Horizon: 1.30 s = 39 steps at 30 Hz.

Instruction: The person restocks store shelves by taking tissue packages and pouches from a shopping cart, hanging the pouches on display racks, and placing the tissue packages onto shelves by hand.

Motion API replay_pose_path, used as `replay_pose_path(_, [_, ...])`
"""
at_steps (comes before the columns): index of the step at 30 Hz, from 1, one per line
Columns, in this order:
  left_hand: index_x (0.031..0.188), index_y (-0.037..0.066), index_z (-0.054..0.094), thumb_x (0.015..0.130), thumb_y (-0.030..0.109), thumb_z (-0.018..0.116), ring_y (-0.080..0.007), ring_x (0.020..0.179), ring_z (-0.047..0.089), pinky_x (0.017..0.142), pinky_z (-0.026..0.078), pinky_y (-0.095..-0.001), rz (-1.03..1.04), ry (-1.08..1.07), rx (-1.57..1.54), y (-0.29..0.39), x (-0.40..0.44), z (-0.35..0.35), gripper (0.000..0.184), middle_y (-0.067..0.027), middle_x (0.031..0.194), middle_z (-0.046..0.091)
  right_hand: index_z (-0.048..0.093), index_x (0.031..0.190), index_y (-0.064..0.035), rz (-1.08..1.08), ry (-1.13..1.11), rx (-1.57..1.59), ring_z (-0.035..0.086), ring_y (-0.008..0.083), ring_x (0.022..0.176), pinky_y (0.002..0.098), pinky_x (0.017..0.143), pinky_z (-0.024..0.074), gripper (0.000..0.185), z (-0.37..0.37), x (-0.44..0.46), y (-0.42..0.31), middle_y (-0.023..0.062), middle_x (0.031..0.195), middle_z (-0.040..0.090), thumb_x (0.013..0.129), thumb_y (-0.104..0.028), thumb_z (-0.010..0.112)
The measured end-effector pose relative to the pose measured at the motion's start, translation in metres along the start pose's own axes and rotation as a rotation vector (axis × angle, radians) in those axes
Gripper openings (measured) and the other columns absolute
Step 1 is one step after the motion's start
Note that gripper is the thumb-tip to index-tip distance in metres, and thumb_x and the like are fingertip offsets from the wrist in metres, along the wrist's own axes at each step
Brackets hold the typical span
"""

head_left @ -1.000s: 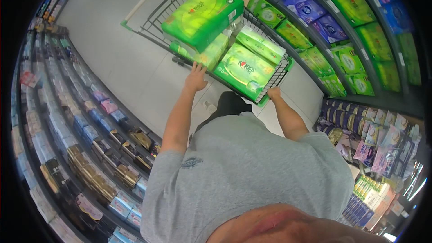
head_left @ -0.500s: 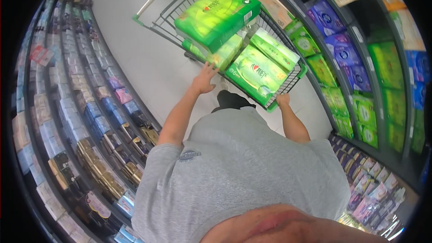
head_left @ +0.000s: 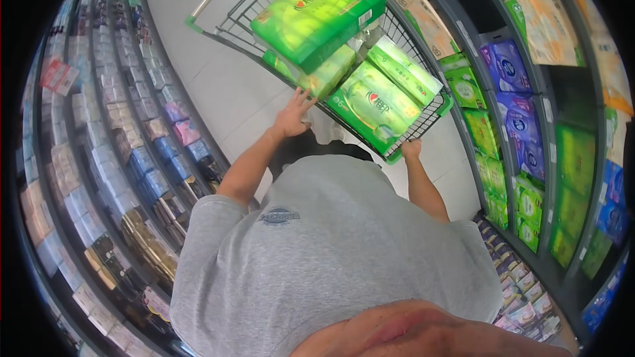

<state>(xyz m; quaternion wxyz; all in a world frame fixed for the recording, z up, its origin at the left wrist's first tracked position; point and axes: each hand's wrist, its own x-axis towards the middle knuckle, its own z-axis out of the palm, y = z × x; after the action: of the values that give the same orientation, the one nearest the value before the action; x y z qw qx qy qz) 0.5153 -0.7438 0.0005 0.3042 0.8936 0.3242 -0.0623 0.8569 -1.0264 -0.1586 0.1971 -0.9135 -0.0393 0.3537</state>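
A wire shopping cart (head_left: 231,32) with green corners holds several green tissue packs. One large pack (head_left: 317,10) lies raised over a smaller pack in the left part; another pack (head_left: 374,102) and a narrow one (head_left: 405,69) lie on the right. My left hand (head_left: 293,114) rests at the cart's near side beside the smaller pack, its fingers spread. My right hand (head_left: 411,149) is closed round the cart's near right corner, its fingers partly hidden.
Shelves of small packets (head_left: 135,158) curve along the left. On the right, shelves hold purple packs (head_left: 519,116), green packs (head_left: 479,133) and orange-white packs (head_left: 544,23). Grey tiled floor (head_left: 192,69) shows between the cart and the left shelves.
The cart and both hands have moved along the aisle. The right shelves have shifted down in view, and more orange-white packs show. Both hands keep their places on the cart.
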Motion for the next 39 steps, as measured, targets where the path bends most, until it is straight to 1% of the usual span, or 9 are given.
replay_pose_path(5, [0.14,0.022,0.044,0.071,0.017,0.073,-0.0313,0.146,0.01,0.108,0.038,-0.0458,-0.026,-0.025,-0.077,-0.015,0.011,-0.025,0.076,-0.0061,0.157,0.02,0.052,0.108,0.0067,-0.043,0.009,-0.098,0.065,0.0412,0.094,0.042,0.082,0.0526,0.042,-0.007,-0.004,-0.027,0.0288,0.1,0.063,0.071,-0.01,0.061])
replay_pose_path(7, [0.139,0.022,0.047,0.072,0.019,0.074,-0.0329,0.143,0.023,0.107,0.039,-0.043,0.042,0.026,-0.062,-0.038,0.023,-0.039,0.072,-0.0113,0.152,0.031,0.059,0.103,0.0045,0.211,-0.408,-0.063,0.068,0.0326,0.068,0.0412,0.053,0.0548,0.037,-0.046,-0.032,-0.084,0.0209,0.089,0.066,0.074,-0.015,0.069])
replay_pose_path(9, [0.142,0.014,0.043,0.081,0.02,0.071,-0.0303,0.138,0.034,0.109,0.036,-0.0393,-0.254,-0.093,-0.739,-0.059,0.029,-0.049,0.067,-0.0125,0.145,0.042,0.062,0.101,0.0047,0.134,-0.241,-0.428,0.068,0.0366,0.082,0.0458,0.061,0.0552,0.04,-0.061,-0.008,-0.099,0.0236,0.091,0.067,0.076,-0.025,0.069])
replay_pose_path(10, [0.141,0.004,0.04,0.088,0.025,0.067,-0.0259,0.127,0.047,0.103,0.041,-0.0356,-0.234,0.074,-1.07,-0.081,0.037,-0.036,0.063,-0.0142,0.133,0.052,0.063,0.098,0.0064,-0.236,0.043,-0.652,0.066,0.0397,0.091,0.0484,0.072,0.0539,0.043,-0.074,-0.006,-0.114,0.0263,0.096,0.067,0.077,-0.032,0.067])
replay_pose_path(13, [0.141,-0.003,0.036,0.091,0.031,0.064,-0.0243,0.123,0.048,0.097,0.043,-0.0334,-0.553,0.366,-1.386,-0.124,0.087,-0.099,0.067,-0.0143,0.13,0.052,0.065,0.091,0.0011,-0.473,0.384,-0.366,0.067,0.0383,0.082,0.044,0.074,0.0519,0.032,-0.091,-0.033,-0.315,0.0235,0.091,0.067,0.084,-0.029,0.061])
replay_pose_path(16, [0.137,-0.001,0.041,0.092,0.038,0.062,-0.0217,0.114,0.051,0.09,0.044,-0.0325,-0.714,0.449,-1.514,-0.153,0.125,-0.112,0.063,-0.0112,0.125,0.052,0.065,0.109,-0.0037,-0.712,0.251,0.009,0.067,0.0307,0.088,0.0383,0.08,0.0516,0.04,-0.047,0.003,-0.424,0.0171,0.093,0.07,0.081,-0.031,0.071])
replay_pose_path(21, [0.121,0.007,0.052,0.089,0.048,0.061,-0.0189,0.102,0.052,0.089,0.041,-0.0362,-0.805,0.281,-1.626,-0.185,0.165,-0.142,0.053,-0.0064,0.116,0.054,0.056,0.124,0.0051,-0.887,0.261,-0.139,0.059,0.0368,0.112,0.0402,0.096,0.0456,0.07,0.041,0.056,-0.566,0.0261,0.123,0.058,0.078,-0.046,0.07])
replay_pose_path(32, [0.124,0.01,0.054,0.084,0.044,0.07,-0.0205,0.1,0.058,0.089,0.045,-0.0368,-0.754,0.258,-1.873,-0.196,0.181,-0.172,0.055,-0.0079,0.11,0.062,0.058,0.124,0.0043,-0.55,0.029,-0.244,0.059,0.0357,0.114,0.0394,0.097,0.0453,0.089,0.067,0.074,-0.615,0.0255,0.12,0.061,0.071,-0.066,0.066])
replay_pose_path(39, [0.12,0.013,0.055,0.085,0.043,0.068,-0.0178,0.093,0.063,0.07,0.053,-0.0331,-0.696,0.227,-2.011,-0.192,0.187,-0.188,0.048,-0.005,0.107,0.064,0.067,0.104,0.0002,-0.594,0.168,0.053,0.063,0.0197,0.084,0.032,0.076,0.0485,0.053,0.064,0.049,-0.616,0.0131,0.092,0.068,0.074,-0.043,0.078])
